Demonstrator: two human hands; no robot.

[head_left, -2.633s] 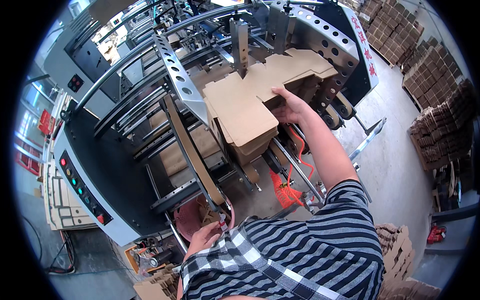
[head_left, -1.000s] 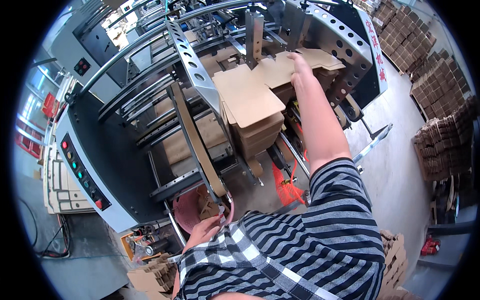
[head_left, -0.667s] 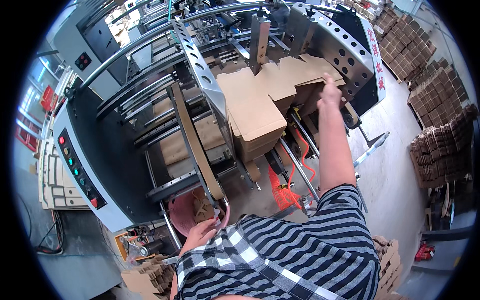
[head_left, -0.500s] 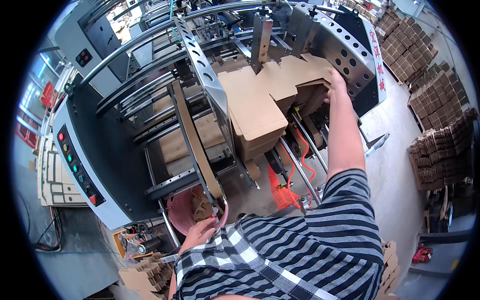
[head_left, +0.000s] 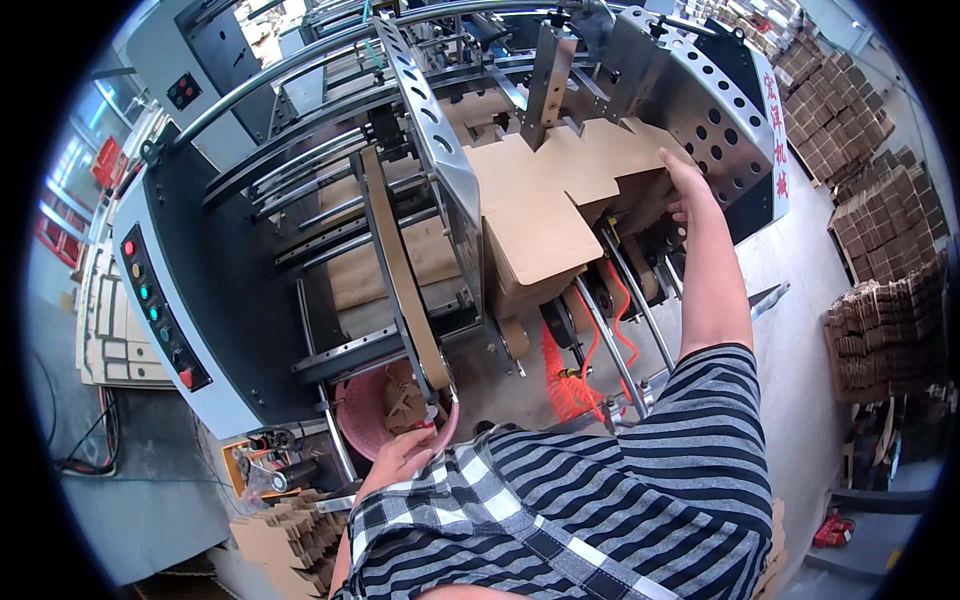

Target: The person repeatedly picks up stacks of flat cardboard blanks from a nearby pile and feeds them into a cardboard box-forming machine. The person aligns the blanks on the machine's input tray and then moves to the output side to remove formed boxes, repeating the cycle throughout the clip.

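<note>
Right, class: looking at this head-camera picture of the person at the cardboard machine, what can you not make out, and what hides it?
Head view only:
- Right hand: fingertips tucked behind the cardboard stack; grip unclear.
- Left hand: the striped sleeve covers part of it; whether it touches the pink basket is unclear.
- Basket contents: partly behind the machine's belt arm.
- Control buttons: too small to tell their functions.

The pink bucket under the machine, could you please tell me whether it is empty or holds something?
Not empty: the pink bucket holds brown cardboard scraps, visible inside its rim beside the left hand.
</note>
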